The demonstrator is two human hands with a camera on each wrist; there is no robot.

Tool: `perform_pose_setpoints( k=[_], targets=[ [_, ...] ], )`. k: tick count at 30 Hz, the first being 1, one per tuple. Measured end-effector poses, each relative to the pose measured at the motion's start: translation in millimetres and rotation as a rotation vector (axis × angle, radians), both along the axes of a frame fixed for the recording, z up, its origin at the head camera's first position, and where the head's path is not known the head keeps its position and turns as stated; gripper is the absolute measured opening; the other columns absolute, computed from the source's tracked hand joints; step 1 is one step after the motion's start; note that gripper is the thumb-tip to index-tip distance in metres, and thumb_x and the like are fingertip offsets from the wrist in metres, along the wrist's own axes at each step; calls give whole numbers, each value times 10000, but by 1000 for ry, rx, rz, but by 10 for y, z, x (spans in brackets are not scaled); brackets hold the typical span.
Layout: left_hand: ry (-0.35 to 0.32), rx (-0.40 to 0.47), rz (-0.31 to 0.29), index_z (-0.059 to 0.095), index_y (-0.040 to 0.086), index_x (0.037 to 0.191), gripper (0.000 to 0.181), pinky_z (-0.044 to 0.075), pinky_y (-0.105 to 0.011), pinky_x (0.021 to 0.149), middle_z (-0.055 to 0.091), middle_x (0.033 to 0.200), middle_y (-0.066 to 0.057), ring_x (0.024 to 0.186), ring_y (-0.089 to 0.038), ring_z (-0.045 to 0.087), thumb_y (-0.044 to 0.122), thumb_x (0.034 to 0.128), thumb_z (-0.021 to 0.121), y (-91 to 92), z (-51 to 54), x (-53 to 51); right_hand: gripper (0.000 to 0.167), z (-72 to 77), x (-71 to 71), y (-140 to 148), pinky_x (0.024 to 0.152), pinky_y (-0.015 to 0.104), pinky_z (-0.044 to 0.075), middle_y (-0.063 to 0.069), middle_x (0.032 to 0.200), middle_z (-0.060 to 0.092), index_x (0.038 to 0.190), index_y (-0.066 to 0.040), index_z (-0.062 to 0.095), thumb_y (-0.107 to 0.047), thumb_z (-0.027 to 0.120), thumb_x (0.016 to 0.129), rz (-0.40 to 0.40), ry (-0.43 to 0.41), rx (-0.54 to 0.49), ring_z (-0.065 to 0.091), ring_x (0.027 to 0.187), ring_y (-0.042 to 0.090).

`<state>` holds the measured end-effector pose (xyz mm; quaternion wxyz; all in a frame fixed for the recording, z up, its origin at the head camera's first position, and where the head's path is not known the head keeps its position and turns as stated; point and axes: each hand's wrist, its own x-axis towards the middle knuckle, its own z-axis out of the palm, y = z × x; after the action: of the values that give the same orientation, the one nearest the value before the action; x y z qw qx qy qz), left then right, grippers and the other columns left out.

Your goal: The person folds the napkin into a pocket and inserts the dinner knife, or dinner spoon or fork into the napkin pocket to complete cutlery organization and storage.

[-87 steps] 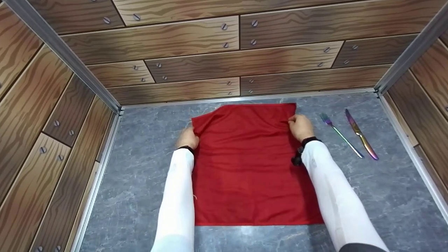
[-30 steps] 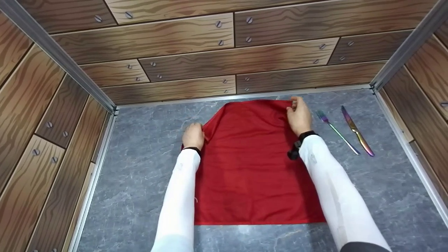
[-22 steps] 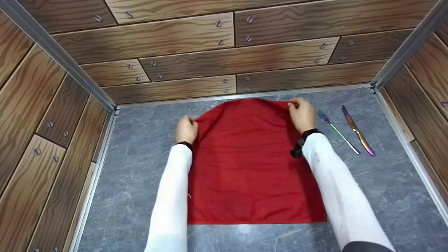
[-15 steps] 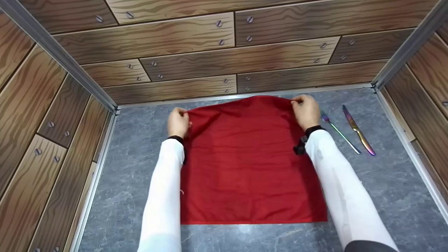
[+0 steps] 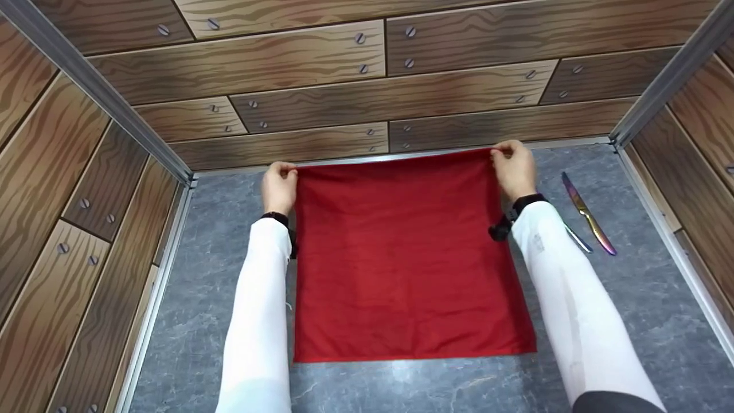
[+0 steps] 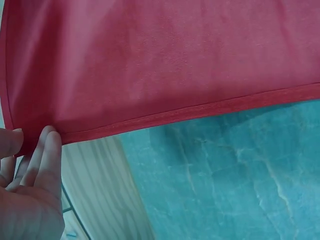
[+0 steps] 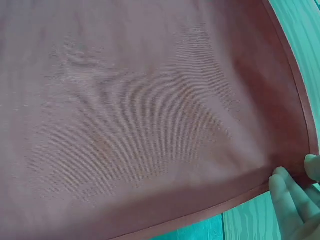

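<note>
A red cloth napkin [image 5: 401,258] is stretched between both hands, its far edge raised and nearly straight, its near edge low over the grey marbled surface. The left hand [image 5: 280,189] pinches the far left corner between thumb and fingers; the left wrist view shows that hand [image 6: 35,185] at the hemmed corner. At the far right corner, the right hand [image 5: 514,171] pinches the cloth, and in the right wrist view its fingertips [image 7: 282,187] press on the hem. A few soft creases run across the cloth.
To the right lies a rainbow-coloured table knife [image 5: 588,213]. Beside it a fork [image 5: 578,238] shows only its handle end, the rest hidden by the right forearm. Wood-patterned walls [image 5: 321,103] enclose the grey surface [image 5: 212,298] at the back and sides.
The left hand has moved left and away, drawing out the folded left corner. The right hand has moved up and right. The far edge is now taut, and the near edge has shifted slightly away.
</note>
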<state>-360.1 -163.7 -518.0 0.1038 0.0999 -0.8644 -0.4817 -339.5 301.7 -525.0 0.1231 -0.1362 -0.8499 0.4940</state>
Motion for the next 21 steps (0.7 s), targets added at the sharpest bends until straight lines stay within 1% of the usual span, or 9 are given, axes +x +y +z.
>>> perform_pose_setpoints(
  k=[2, 4, 7, 10, 12, 15, 18, 21],
  targets=[
    [23, 24, 12, 704, -22, 1149, 189, 500, -350, 918, 697, 1154, -185, 1056, -268, 647, 29, 995, 608, -1, 27, -18, 250, 32, -4, 4, 773, 199, 492, 171, 1154, 672, 1202, 32, 652, -138, 579, 1034, -5, 3, 4, 633, 918, 106],
    [51, 60, 22, 700, -24, 1153, 189, 507, -342, 930, 694, 1180, -182, 1083, -267, 658, 24, 996, 606, 7, 46, -30, 248, 58, -10, 4, 799, 198, 487, 162, 1183, 665, 1202, 27, 652, -141, 581, 1034, -8, 18, 0, 636, 979, 122],
    [88, 126, 23, 683, -31, 1164, 189, 515, -343, 951, 682, 1213, -190, 1126, -273, 661, 12, 1002, 597, 21, 57, -29, 236, 72, -34, -4, 865, 209, 490, 171, 1224, 655, 1194, 51, 642, -103, 574, 1030, -7, 85, -20, 645, 1079, 180],
    [118, 166, 7, 672, -42, 1167, 186, 516, -330, 957, 676, 1222, -198, 1142, -275, 660, 4, 1005, 592, 4, 48, -15, 220, 72, -40, -5, 880, 207, 492, 175, 1256, 653, 1186, 64, 630, -78, 568, 1029, 6, 145, -36, 651, 1120, 203],
    [123, 164, -6, 673, -43, 1161, 183, 519, -309, 931, 680, 1204, -195, 1117, -266, 668, 7, 1003, 596, -28, 34, 6, 214, 65, -28, 11, 847, 199, 493, 176, 1268, 653, 1184, 61, 628, -76, 567, 1031, 23, 161, -31, 660, 1121, 205],
    [109, 131, -35, 683, -44, 1145, 179, 535, -264, 849, 691, 1149, -184, 1021, -249, 692, 12, 996, 600, -101, 4, 63, 211, 53, 23, 61, 800, 166, 489, 169, 1253, 666, 1176, 43, 649, -96, 584, 1030, 50, 154, 9, 672, 1089, 169],
    [81, 100, -89, 687, -54, 1133, 181, 546, -221, 778, 702, 1081, -189, 936, -242, 705, 9, 990, 596, -186, -26, 154, 211, 38, 118, 131, 767, 137, 517, 182, 1201, 668, 1158, 38, 676, -111, 609, 1025, 90, 147, 48, 692, 992, 103],
    [63, 54, -148, 693, -54, 1128, 177, 550, -215, 777, 714, 1061, -187, 935, -237, 710, 19, 994, 602, -272, -47, 267, 201, 14, 245, 201, 725, 117, 526, 176, 1138, 672, 1130, 30, 704, -121, 640, 1014, 129, 163, 104, 664, 870, 3]
  ],
)
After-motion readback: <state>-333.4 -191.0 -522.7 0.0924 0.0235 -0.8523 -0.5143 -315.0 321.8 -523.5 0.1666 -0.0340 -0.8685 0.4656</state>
